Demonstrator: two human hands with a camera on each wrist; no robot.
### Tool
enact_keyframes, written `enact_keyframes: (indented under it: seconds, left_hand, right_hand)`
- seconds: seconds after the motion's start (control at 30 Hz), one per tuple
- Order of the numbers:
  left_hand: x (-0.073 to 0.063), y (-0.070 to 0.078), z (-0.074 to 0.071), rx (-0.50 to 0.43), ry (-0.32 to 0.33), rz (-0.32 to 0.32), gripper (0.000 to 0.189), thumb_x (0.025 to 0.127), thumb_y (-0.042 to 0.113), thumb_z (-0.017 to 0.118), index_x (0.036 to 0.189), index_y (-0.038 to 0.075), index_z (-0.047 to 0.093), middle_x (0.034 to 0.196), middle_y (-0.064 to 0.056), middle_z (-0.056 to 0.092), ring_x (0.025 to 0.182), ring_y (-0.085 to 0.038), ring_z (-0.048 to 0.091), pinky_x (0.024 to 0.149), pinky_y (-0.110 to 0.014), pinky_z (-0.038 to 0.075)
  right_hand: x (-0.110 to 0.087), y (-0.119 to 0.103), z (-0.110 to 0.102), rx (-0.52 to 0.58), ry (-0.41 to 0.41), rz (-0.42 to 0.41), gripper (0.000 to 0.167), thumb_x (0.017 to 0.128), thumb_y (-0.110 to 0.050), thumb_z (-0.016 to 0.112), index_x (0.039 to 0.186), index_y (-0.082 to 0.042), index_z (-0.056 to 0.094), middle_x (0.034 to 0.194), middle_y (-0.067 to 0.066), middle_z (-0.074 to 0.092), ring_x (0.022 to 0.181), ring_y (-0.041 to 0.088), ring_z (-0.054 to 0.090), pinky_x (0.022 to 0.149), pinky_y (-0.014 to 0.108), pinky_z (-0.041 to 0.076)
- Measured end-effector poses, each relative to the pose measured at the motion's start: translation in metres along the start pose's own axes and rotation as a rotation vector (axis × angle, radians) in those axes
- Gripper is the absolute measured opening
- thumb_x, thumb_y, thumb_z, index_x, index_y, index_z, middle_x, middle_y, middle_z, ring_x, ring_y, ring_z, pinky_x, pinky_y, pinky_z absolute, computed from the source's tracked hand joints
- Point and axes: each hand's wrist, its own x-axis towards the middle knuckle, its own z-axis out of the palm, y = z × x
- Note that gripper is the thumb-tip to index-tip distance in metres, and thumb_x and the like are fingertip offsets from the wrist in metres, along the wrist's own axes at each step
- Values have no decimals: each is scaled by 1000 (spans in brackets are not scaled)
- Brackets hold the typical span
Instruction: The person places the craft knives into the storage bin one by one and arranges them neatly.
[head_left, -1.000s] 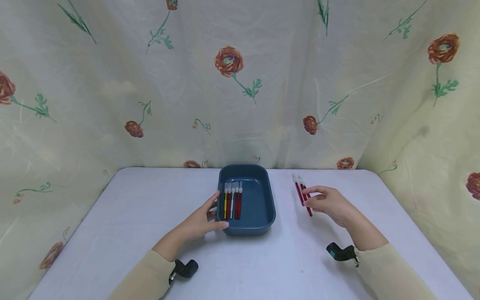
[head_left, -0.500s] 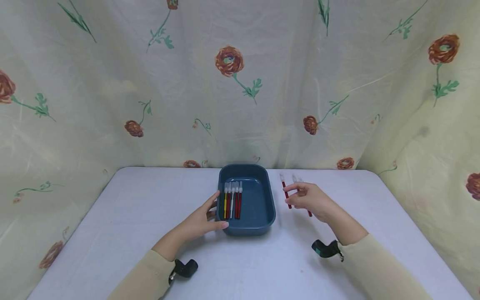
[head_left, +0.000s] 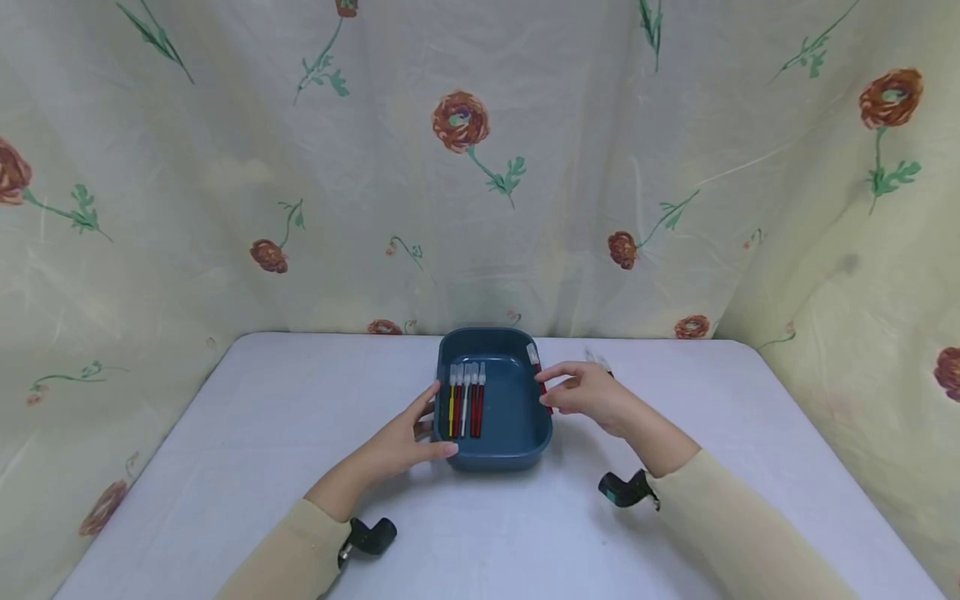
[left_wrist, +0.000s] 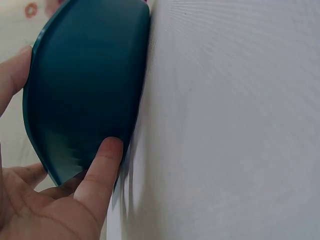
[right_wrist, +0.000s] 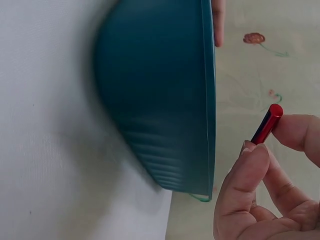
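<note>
My left hand [head_left: 405, 440] grips the near left corner of a blue bin [head_left: 543, 433]; in the left wrist view the thumb [left_wrist: 102, 167] presses on the outer wall and other fingers are at the rim. Between thumb and fingers my right hand [head_left: 596, 398] pinches a red pen [head_left: 537, 367] with a clear cap, overlapping the bin's right rim in the head view. The right wrist view shows the red pen's butt end [right_wrist: 270, 122] beside the bin's rim. Inside the bin, along its left side, several capped pens [head_left: 477, 408] lie parallel: red, yellow and silver-white.
Clear pen caps [head_left: 600, 360] show on the table beyond my right hand, their barrels mostly hidden by it. The table has a white cover [head_left: 300, 417]. A flowered curtain [head_left: 360, 167] hangs behind and at both sides.
My right hand has moved left with the red pen, from the table on the right to the bin's right rim. My left hand and the bin have stayed put.
</note>
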Motion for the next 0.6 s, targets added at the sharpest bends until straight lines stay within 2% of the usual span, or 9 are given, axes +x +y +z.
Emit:
enact_keyframes:
  seconds: [0.17, 0.33, 0.6]
  left_hand:
    - [0, 1, 0, -1, 2, -2, 107, 80, 39, 85, 161, 32, 16, 160, -17, 33, 140, -41, 41, 105, -60, 41]
    - [0, 1, 1, -2, 2, -2, 107, 80, 39, 85, 161, 32, 16, 159, -18, 33, 140, -42, 41, 105, -60, 41]
    - [0, 1, 1, 6, 5, -1, 106, 81, 39, 84, 162, 32, 15, 159, -19, 33, 140, -42, 41, 105, -60, 41]
  right_hand:
    - [4, -2, 6, -2, 0, 19, 40, 91, -10, 73, 130, -3, 64, 104, 14, 72, 92, 24, 67, 98, 51, 51]
    - [8, -5, 11, -6, -1, 14, 40, 92, -9, 72, 130, -2, 64, 100, 12, 72, 89, 22, 69, 95, 46, 54]
    - [14, -12, 22, 22, -49, -6, 40, 92, -7, 70, 131, 0, 62, 106, 15, 71, 93, 22, 70, 94, 43, 54]
